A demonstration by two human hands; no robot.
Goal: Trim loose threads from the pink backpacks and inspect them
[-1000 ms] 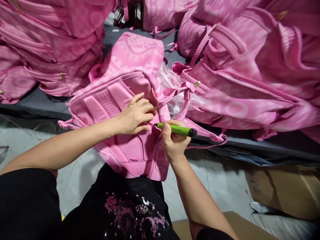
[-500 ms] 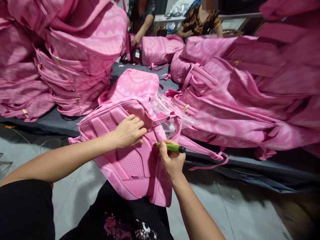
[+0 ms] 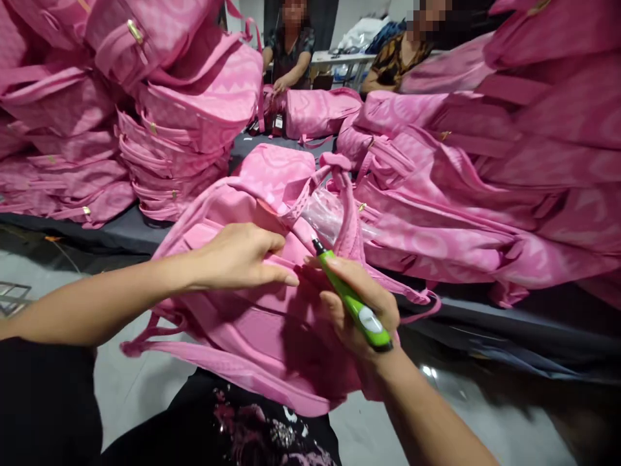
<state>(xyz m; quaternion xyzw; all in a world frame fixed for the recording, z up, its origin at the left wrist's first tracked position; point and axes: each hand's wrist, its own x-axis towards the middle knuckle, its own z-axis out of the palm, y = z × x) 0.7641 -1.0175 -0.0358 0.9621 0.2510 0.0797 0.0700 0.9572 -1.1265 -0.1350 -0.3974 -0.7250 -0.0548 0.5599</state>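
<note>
A pink backpack (image 3: 262,327) leans tilted over my lap against the table edge, its padded back and shoulder straps towards me. My left hand (image 3: 237,255) is closed on a fold of the pink fabric, pinched between thumb and fingers. In my right hand (image 3: 376,294), gripped between thumb and fingers, is a green pen-shaped tool (image 3: 348,290) with a black tip and a black end. Its tip points up and away, close to a looped strap (image 3: 347,207). A clear plastic bag (image 3: 323,213) lies behind that strap. The right fingers partly hide the backpack's right side.
Tall stacks of pink backpacks (image 3: 179,129) stand on the left of the dark table (image 3: 121,230). More backpacks (image 3: 543,155) pile up on the right. Across the table are two people, one with a hand (image 3: 281,84) near a backpack (image 3: 320,113) with a dark tag.
The green tool has turned in my right hand, its black tip now pointing up and away. My left hand has shifted to pinch a fabric fold. The backpack has tilted, and the view has shifted.
</note>
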